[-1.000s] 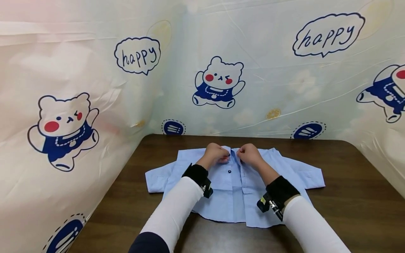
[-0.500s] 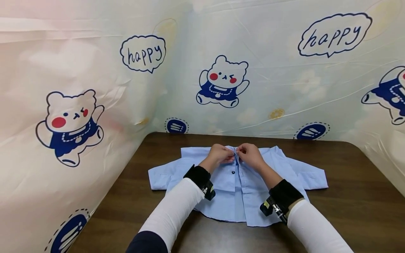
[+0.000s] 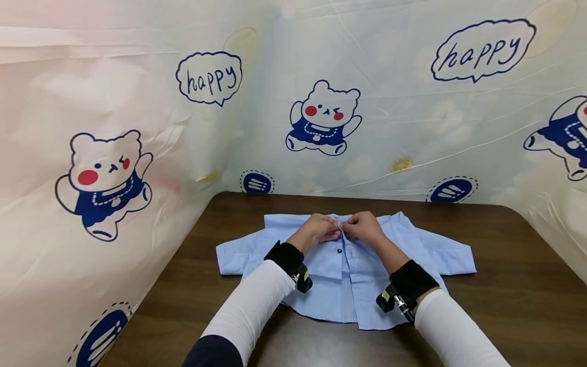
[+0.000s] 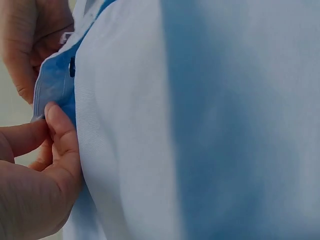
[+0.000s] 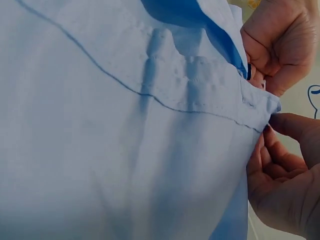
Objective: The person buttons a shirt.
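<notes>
A light blue short-sleeved shirt [image 3: 385,300] lies front up, its collar end at the far side. Both hands meet at the top of its front opening. My left hand [image 3: 317,228] pinches a front edge between thumb and fingertip, as the left wrist view shows up close. My right hand [image 3: 365,227] pinches the other edge; in the right wrist view its thumb and finger hold a folded corner of the placket [image 5: 257,107]. Between the hands a dark button [image 4: 72,67] sits partly hidden at the cloth's edge. Lower down, another dark button [image 3: 340,251] shows uncovered.
The shirt rests on a dark brown wooden table [image 3: 513,306]. A pale printed curtain [image 3: 394,122] with bears and speech bubbles surrounds the table's back and sides. Black straps with small cameras [image 3: 303,278] are on both wrists.
The hands have come together at the collar end, closing the gap between the two front edges. The upper button, visible by the left hand before, is now covered in the head view.
</notes>
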`<state>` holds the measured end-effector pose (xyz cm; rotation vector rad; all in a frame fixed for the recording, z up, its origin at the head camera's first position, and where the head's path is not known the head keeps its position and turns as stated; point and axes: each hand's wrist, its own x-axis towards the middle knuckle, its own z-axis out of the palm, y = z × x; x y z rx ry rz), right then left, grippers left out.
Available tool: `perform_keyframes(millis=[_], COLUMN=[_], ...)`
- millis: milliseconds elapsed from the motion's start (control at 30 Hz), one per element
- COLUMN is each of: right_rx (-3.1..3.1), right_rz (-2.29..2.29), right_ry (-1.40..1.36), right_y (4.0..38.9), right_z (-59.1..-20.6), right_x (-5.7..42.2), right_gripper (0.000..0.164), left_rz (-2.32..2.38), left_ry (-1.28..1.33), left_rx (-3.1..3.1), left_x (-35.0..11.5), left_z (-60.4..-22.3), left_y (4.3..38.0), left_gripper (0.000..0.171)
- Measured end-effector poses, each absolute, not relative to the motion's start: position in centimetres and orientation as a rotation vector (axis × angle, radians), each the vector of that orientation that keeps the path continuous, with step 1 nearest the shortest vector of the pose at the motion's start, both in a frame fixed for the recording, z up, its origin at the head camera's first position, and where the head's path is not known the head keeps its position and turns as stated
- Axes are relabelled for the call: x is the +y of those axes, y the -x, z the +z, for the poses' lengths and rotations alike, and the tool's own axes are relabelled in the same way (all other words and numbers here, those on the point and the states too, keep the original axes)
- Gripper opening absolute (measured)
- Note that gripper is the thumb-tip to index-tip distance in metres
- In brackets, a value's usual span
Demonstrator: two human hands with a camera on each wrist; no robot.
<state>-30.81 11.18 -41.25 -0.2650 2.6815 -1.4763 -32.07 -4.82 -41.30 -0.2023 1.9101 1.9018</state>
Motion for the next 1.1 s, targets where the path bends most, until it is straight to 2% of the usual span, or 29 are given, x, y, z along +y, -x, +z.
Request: perform_keyframes(millis=[233,433,667,900,1100], right_rx=[2.938,3.116,3.139,3.107,2.924], right_rz=[-1.216,-1.004,-1.002,-1.118,-1.349], right_ry=[0.443,0.532,0.637,0.639,0.448], right_y=[30.4,29.9,29.4,29.7,30.1], right_z=[-41.3,-41.3,-41.5,-41.7,-42.1], right_x=[11.0,10.6,10.6,11.2,11.7], right_gripper=[0.015,0.013,0.009,0.008,0.011], left_rz=[1.962,1.976,1.804,1.646,1.711], left_ry=[0.251,0.214,0.188,0.171,0.094], left_rx=[1.928,2.085,2.417,2.612,2.591], left_x=[-4.7,-4.1,-3.6,-3.1,-3.2], left_z=[-41.6,-41.4,-41.4,-41.6,-42.1], left_y=[31.9,31.0,30.6,30.9,30.8], left_gripper=[0.008,0.016,0.008,0.010,0.009])
